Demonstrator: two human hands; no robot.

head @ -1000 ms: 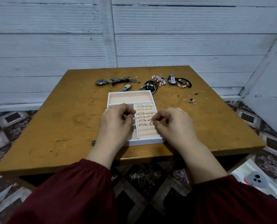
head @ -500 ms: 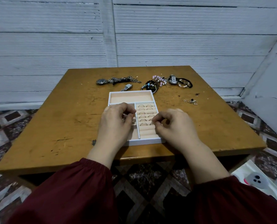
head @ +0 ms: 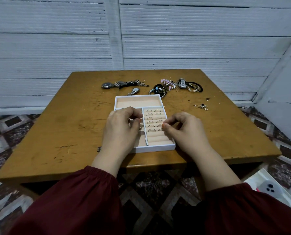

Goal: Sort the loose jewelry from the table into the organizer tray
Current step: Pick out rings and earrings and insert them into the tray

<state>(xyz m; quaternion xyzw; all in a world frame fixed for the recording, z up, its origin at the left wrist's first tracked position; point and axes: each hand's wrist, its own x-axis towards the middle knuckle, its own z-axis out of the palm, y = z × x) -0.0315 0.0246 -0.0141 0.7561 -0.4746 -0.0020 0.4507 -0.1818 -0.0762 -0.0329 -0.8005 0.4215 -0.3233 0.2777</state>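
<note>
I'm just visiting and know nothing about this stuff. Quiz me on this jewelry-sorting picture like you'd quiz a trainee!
1. True or false: a watch lies in the wide far compartment of the organizer tray.
2. Where do the rings sit? A) in the tray's padded rolls, right side; B) in the wide compartment; C) on the floor.
3. On the table, which lies farther left: the round-faced watch or the pink-bead bracelet?
Key: 1 false; 2 A; 3 the round-faced watch.

A small black "#" mark (head: 99, 148) is drawn on the wooden table (head: 56, 133).
</note>
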